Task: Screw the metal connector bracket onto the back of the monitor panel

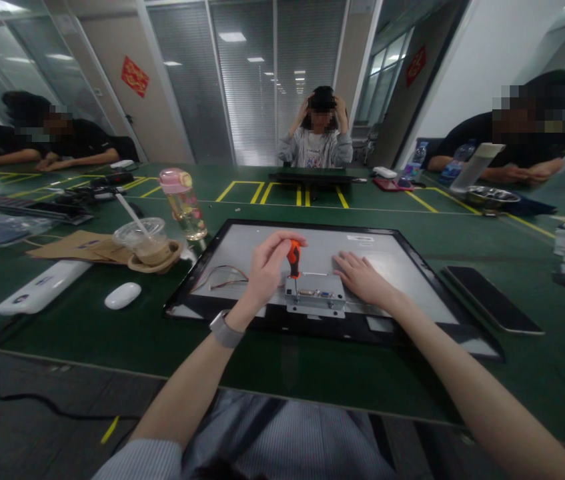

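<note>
My left hand is closed around the handle of an orange and black screwdriver, which stands upright. Its shaft points down at the left side of a metal bracket with connector ports along it. I cannot make out the tip or any screw under it. The bracket sits on the back of a flat display panel with a black frame, lying on the table. With fingers stretched out, my right hand rests flat on the panel just right of the bracket. Thin wires run across the panel at left.
On the green table, a pink-capped bottle, an iced drink cup, a white mouse and a white power strip stand left. A black phone lies right. Other people sit across and at both sides.
</note>
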Demonstrator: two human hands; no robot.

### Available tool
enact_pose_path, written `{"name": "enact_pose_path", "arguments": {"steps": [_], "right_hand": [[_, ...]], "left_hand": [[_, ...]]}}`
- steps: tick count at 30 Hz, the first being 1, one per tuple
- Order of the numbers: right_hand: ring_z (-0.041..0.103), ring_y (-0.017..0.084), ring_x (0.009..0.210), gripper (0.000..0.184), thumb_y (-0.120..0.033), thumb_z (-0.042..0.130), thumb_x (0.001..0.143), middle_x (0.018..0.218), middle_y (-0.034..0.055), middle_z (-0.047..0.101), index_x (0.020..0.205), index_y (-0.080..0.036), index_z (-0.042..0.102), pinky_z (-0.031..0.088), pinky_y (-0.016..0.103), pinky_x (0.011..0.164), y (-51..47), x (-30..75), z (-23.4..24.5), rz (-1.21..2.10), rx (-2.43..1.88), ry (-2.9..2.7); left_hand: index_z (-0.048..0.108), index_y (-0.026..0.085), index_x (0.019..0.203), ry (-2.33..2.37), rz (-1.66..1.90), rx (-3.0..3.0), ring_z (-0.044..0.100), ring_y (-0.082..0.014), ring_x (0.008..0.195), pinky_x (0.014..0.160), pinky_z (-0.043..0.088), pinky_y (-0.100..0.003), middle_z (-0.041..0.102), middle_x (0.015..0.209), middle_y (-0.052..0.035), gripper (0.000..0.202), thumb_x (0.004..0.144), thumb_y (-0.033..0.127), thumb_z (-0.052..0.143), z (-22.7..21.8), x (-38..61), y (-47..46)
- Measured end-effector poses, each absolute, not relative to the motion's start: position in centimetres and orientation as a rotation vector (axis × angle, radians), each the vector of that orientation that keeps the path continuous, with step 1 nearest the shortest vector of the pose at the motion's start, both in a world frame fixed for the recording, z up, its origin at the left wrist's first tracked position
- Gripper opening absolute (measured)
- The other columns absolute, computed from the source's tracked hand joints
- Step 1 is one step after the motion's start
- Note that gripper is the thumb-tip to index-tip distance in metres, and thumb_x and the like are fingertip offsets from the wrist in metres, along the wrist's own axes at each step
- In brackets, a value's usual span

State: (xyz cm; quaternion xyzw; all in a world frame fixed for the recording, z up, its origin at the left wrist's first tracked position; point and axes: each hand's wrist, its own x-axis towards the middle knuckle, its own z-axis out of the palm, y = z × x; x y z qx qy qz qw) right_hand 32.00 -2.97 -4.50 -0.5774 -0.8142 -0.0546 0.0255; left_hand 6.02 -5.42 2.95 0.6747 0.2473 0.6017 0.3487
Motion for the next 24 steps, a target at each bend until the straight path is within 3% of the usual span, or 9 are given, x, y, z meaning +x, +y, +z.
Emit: {"name": "enact_pose_path", "arguments": {"steps": [5,11,15,18,24], "right_hand": [[0.038,0.037,0.144,0.054,-0.037,0.026,0.103,0.156,0.0197,0.042,0.149,-0.012,0.042,0.037,0.057,0.112,-2.94,31.96,-4.62,-0.170,-1.806,-2.521],[0.041,0.038,0.142,0.054,-0.037,0.026,0.103,0.154,0.0203,0.044,0.147,-0.012,0.044,0.039,0.058,0.110,-2.79,32.17,-4.88,-0.183,-1.764,-2.525],[0.042,0.038,0.141,0.053,-0.036,0.026,0.103,0.153,0.0206,0.045,0.146,-0.012,0.045,0.040,0.058,0.109,-2.71,32.18,-4.92,-0.201,-1.748,-2.526],[0.042,0.038,0.141,0.053,-0.036,0.027,0.102,0.153,0.0209,0.045,0.146,-0.012,0.046,0.039,0.058,0.110,-2.73,32.14,-4.94,-0.203,-1.749,-2.522],[0.041,0.037,0.142,0.053,-0.037,0.027,0.103,0.155,0.0204,0.043,0.147,-0.013,0.044,0.039,0.057,0.110,-2.82,32.09,-4.82,-0.174,-1.776,-2.520]], "left_hand": [[0.073,0.022,0.080,0.681,1.693,1.845,0.057,-0.0157,0.084,0.079,0.049,-0.031,0.059,0.085,-0.0033,0.010,0.085,0.030,0.070,3.55,6.41,-5.83],[0.071,0.021,0.100,0.596,1.557,1.677,0.060,-0.0142,0.079,0.074,0.049,-0.030,0.067,0.086,-0.0042,0.029,0.101,0.029,0.043,2.84,6.44,-5.61],[0.073,0.021,0.085,0.622,1.626,1.734,0.060,-0.0158,0.089,0.080,0.049,-0.029,0.064,0.091,-0.0050,0.021,0.094,0.030,0.056,2.98,6.50,-5.61],[0.073,0.021,0.081,0.675,1.673,1.794,0.056,-0.0145,0.081,0.076,0.048,-0.028,0.059,0.085,-0.0032,0.012,0.087,0.030,0.068,3.38,6.55,-5.80],[0.069,0.019,0.100,0.616,1.576,1.674,0.058,-0.0125,0.075,0.072,0.048,-0.027,0.065,0.084,-0.0032,0.022,0.098,0.026,0.047,2.96,6.45,-5.58]]}}
